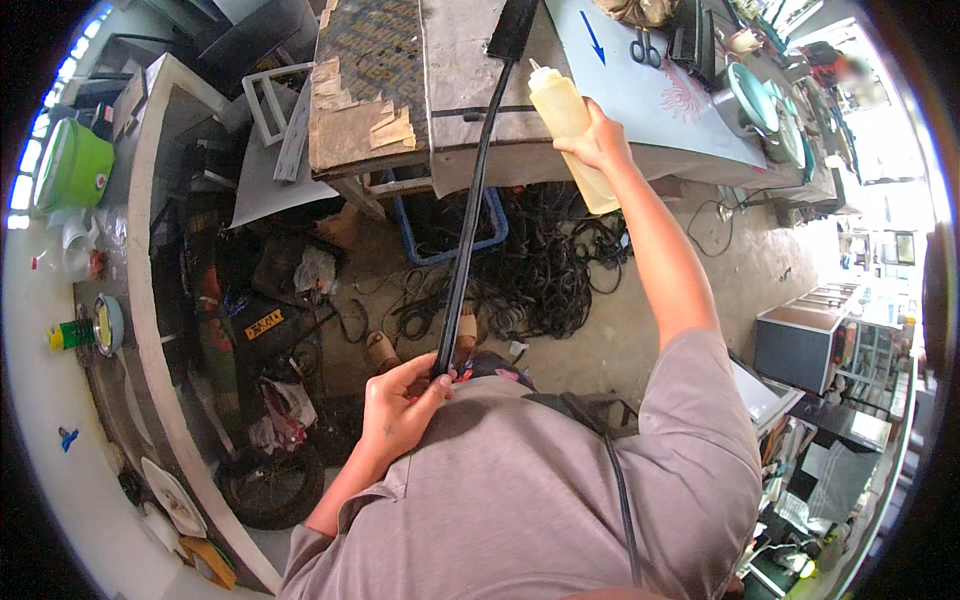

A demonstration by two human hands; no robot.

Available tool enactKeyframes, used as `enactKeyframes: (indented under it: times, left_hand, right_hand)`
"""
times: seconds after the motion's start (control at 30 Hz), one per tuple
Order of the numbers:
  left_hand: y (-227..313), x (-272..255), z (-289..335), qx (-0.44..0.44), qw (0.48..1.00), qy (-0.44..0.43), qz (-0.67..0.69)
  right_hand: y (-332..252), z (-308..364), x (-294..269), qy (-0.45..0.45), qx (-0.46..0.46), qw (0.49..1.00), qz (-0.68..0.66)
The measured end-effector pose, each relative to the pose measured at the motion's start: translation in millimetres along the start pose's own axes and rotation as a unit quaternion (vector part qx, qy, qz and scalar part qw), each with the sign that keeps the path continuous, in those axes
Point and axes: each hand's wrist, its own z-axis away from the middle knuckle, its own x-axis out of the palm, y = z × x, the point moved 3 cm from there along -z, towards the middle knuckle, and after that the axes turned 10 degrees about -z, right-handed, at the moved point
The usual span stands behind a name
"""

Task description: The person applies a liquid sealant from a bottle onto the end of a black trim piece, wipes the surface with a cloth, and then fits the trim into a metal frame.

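Black strip (467, 225), one, pinched by left hand (396, 410), one squeeze bottle (563, 112) gripped by right hand (604, 142)

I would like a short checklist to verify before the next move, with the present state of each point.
1. Left fingers hold the black strap: ok.
2. Right fingers grip the squeeze bottle: ok.
3. Strap's far end secured: cannot tell; it runs to the picture's top edge.
4. Bottle nozzle unblocked: cannot tell, too small.
5. Scissors away from both hands: ok, on the pale sheet.
6. Space near the feet free of tangles: not ok, black strips lie heaped there.
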Motion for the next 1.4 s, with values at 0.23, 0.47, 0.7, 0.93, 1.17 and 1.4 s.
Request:
enactKeyframes:
  times: [0.23, 0.47, 0.7, 0.93, 1.17, 1.4]
  left_hand:
    - [4.0, -10.9, 10.6, 0.032, 0.999, 0.015, 0.006]
    - [4.9, -15.3, 15.0, 0.055, 0.998, 0.016, -0.024]
    - [9.1, -16.8, 19.2, 0.056, 0.997, 0.054, -0.002]
    - [4.0, -17.6, 23.4, 0.075, 0.995, 0.032, -0.050]
    - [4.7, -14.5, 27.7, 0.073, 0.995, 0.067, -0.026]
    - [5.1, -13.5, 30.1, 0.073, 0.994, 0.067, -0.041]
  right_hand:
    - [3.5, -19.6, 3.7, -0.019, -0.006, 0.996, 0.090]
    - [-3.8, -23.0, 6.2, -0.041, -0.001, 0.991, 0.127]
    - [-9.9, -25.8, 10.3, -0.058, 0.008, 0.988, 0.141]
    - [-3.8, -32.6, 16.6, -0.047, 0.001, 0.987, 0.153]
    - [-8.5, -36.0, 16.5, -0.058, 0.013, 0.985, 0.163]
    - [-8.9, -37.8, 15.2, -0.063, 0.008, 0.984, 0.166]
